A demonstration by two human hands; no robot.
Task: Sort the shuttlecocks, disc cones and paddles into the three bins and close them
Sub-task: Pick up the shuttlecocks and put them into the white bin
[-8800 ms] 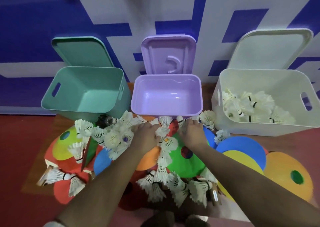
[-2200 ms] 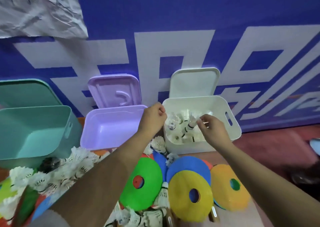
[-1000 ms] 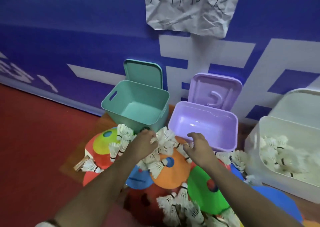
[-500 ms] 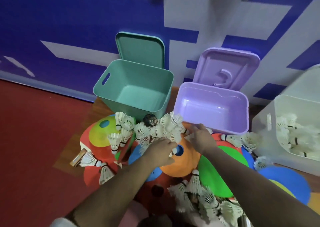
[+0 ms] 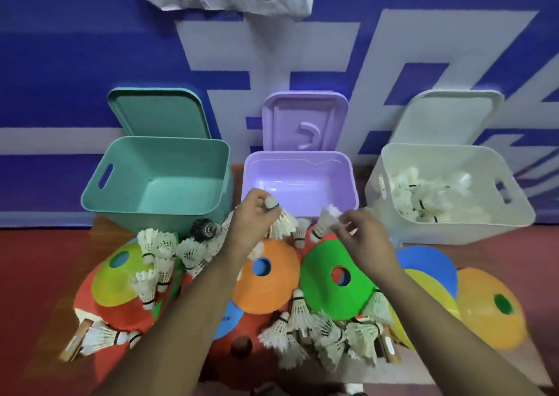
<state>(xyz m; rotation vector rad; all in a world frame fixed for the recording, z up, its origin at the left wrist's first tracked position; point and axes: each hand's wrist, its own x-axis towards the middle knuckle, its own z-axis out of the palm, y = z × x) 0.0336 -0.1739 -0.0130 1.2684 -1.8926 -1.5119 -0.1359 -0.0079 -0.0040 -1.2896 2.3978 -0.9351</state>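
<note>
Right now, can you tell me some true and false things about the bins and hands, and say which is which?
The white bin holds shuttlecocks. True.
The purple bin is full of cones. False: nothing shows inside it.
The left hand and right hand each hold a shuttlecock. True.
All three lids are shut. False: they stand open behind the bins.
The green cone lies inside a bin. False: it lies outside, in front of the purple bin.

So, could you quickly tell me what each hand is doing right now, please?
Left hand: grips a shuttlecock, cork up.
Right hand: pinches a second shuttlecock by its feathers.
</note>
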